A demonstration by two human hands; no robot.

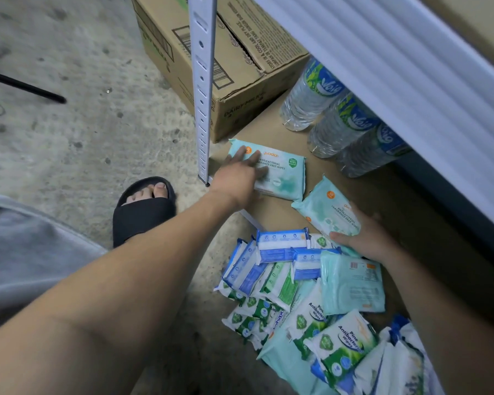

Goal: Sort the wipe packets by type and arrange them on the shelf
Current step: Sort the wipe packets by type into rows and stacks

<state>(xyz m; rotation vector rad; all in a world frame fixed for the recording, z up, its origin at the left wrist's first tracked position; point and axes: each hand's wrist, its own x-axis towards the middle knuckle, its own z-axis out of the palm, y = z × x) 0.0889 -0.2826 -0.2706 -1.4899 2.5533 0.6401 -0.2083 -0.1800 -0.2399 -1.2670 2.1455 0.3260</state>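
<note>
As my left hand (pixel 237 175) lies flat on a teal packet (pixel 283 172), my right hand (pixel 365 238) grips a second teal packet (pixel 328 206). A mixed heap (pixel 285 283) lies beside.

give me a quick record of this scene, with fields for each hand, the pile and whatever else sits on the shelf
left hand: fingers straight, resting on the flat teal packet near the shelf post
right hand: holds the tilted teal packet above the pile
pile: blue, green and teal packets mixed, overlapping, unsorted
shelf board: brown; also carries water bottles and a cardboard box
</note>
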